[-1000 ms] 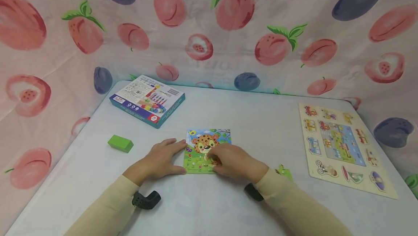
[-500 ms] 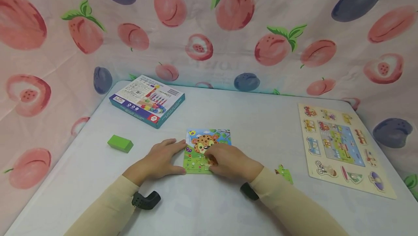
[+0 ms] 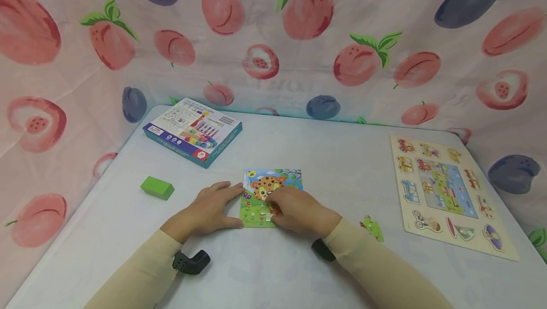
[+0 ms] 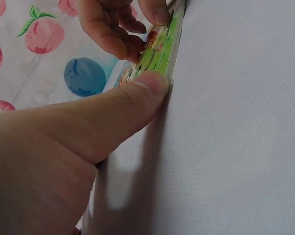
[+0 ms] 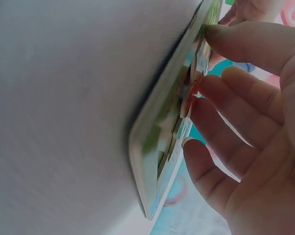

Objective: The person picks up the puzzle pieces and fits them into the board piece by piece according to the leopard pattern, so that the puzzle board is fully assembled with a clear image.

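A square leopard jigsaw puzzle [image 3: 252, 210] lies on the white table, with green grass along its near edge and blue sky at the far one. My left hand [image 3: 209, 208] rests at its left side, fingers extended, and the thumb [image 4: 149, 85] touches the near left corner in the left wrist view. Over the puzzle's lower right, my right hand [image 3: 299, 211] pinches a puzzle piece [image 5: 196, 84] between thumb and fingers; the hand covers much of it in the head view. The right wrist view shows a recess in the tray [image 5: 149, 147]. Loose green pieces [image 3: 373, 229] lie to the right.
A green block [image 3: 157, 188] lies at the left. Behind it is a flat toy box [image 3: 193, 131]. A wooden peg puzzle board [image 3: 455, 195] with vehicle pictures lies at the right. Fruit-printed cloth [image 3: 273, 38] hangs around the table's back and sides.
The right hand has shifted slightly to the left over the puzzle, and the loose green pieces at right now show more fully beside the sleeve. My left hand has stayed in place.
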Demonstrator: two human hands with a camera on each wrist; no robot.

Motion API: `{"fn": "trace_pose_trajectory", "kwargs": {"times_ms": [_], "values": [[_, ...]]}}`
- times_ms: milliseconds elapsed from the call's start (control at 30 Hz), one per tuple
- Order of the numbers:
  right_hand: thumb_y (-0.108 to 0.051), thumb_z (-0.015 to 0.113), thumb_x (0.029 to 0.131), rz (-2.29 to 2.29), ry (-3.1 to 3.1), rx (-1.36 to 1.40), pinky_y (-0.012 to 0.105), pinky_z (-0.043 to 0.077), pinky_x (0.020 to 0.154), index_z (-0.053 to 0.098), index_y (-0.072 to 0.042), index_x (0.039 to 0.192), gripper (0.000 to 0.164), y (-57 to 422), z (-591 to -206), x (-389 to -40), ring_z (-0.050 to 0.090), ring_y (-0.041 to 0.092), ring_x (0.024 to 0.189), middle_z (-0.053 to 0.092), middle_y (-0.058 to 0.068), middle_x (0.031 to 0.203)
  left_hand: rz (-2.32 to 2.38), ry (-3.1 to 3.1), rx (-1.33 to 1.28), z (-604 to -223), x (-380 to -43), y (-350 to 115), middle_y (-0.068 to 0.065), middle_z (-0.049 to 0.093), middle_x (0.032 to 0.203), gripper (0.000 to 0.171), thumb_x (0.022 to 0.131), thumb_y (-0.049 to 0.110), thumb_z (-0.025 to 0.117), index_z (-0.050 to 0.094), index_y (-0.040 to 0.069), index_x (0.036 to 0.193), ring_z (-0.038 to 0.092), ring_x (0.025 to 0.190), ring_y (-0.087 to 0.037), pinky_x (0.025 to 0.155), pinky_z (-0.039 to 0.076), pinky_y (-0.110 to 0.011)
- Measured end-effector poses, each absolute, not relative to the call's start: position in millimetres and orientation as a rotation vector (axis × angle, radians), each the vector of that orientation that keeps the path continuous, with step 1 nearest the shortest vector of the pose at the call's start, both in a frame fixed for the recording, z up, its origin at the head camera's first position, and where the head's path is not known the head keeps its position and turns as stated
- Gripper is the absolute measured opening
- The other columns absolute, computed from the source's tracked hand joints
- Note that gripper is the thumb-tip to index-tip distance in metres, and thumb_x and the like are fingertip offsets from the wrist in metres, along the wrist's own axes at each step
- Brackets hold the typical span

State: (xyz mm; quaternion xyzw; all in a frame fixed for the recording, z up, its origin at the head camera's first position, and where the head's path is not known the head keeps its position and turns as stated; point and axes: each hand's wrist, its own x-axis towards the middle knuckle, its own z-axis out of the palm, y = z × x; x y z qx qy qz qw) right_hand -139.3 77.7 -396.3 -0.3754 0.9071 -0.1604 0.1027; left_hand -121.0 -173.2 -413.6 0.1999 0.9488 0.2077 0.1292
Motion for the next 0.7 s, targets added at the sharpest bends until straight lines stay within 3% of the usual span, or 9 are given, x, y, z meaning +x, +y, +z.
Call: {"fn": "trace_pose_trajectory", "kwargs": {"times_ms": [467, 700], "values": [[-0.011, 0.070, 0.088, -0.474, 2.673, -1.138, 0.037, 0.050, 0.090, 0.070, -0.006, 0.115, 0.027, 75.1, -395.7, -139.9, 0.059, 0.019, 0.095, 0.067, 0.000, 0.103, 0.606, 2.759, 0.587, -413.3, -121.2, -173.5, -0.008, 0.043, 0.154, 0.083, 0.082, 0.044, 0.081, 0.048, 0.010, 0.150, 0.029, 0.144, -0.038, 0.112, 0.025, -0.064], [-0.014, 0.073, 0.089, -0.472, 2.671, -1.161, 0.034, 0.049, 0.084, 0.071, -0.008, 0.109, 0.021, 75.5, -395.2, -139.7, 0.054, 0.017, 0.087, 0.061, -0.005, 0.091, 0.610, 2.754, 0.583, -413.4, -121.5, -173.4, -0.007, 0.043, 0.155, 0.083, 0.082, 0.043, 0.081, 0.048, 0.010, 0.150, 0.029, 0.145, -0.038, 0.112, 0.025, -0.064]]}}
